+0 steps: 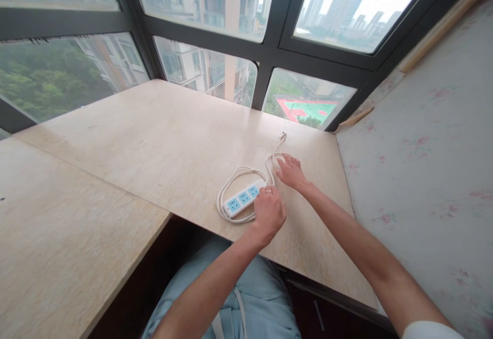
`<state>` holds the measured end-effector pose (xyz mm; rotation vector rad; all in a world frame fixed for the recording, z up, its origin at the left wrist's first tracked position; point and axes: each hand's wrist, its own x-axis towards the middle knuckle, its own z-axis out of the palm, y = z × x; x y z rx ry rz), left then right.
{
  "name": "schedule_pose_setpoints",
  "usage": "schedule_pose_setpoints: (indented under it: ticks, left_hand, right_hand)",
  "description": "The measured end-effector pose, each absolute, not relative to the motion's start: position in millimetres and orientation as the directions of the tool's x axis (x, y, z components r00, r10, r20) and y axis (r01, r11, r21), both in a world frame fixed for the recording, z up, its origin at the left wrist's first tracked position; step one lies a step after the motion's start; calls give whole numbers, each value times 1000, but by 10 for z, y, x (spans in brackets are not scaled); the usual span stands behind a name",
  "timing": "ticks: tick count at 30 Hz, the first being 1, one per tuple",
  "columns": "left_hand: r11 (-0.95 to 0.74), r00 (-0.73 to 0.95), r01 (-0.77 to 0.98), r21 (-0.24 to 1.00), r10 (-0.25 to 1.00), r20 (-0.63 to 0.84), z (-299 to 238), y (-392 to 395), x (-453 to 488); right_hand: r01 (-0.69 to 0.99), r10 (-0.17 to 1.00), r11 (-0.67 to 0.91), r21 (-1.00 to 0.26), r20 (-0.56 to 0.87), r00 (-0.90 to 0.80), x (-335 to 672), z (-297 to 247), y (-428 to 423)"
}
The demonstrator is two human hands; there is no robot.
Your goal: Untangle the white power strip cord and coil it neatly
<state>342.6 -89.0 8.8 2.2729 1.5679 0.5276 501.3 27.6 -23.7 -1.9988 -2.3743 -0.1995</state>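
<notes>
Clock centred on the three-socket power strip, which lies flat on the cream marble-patterned countertop, its white cord looped around it. Plug at 1 o'clock, near the window side. Left hand, ringed, at 3 o'clock, fingers curled over the strip's end and hiding it; grip cannot be told. Right hand at 2, well bent at the fingers, at the cord and covering part of it; whether pinching, cannot tell. Hands apart. Dark window frame at 12; beyond the glass, sports court at 1, trees at 10. Floral wallpapered wall at 3, bounding the countertop. Second countertop section at 9. Light-blue trousers at 6. Under the countertop at 5, dark cabinet front with slim handle; interior hidden.
</notes>
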Motion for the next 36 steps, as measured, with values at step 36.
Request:
schedule_pose_setpoints:
  ticks: [36]
  left_hand:
    - [-625, 596, 672, 396, 775, 210, -400, -686, 2560]
  right_hand:
    - [667, 733, 678, -311, 211, -647, 4985, -343, -242]
